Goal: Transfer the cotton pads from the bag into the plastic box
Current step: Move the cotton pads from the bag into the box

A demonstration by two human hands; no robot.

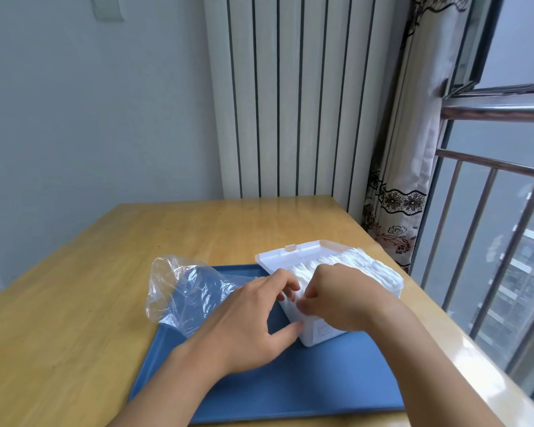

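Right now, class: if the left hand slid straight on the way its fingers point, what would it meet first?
The left hand would likely meet the cotton pads in the plastic box at once; its fingertips already seem to touch them.

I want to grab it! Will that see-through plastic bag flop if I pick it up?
Probably floppy: the crumpled clear plastic bag sags in wrinkles on the blue tray. Likely very light, since it looks empty. Its shiny film may feel slippery.

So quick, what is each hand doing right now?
Left hand: fingers and thumb grip the near end of the plastic box.
Right hand: fingers curled, pinching the cotton pads in the box.
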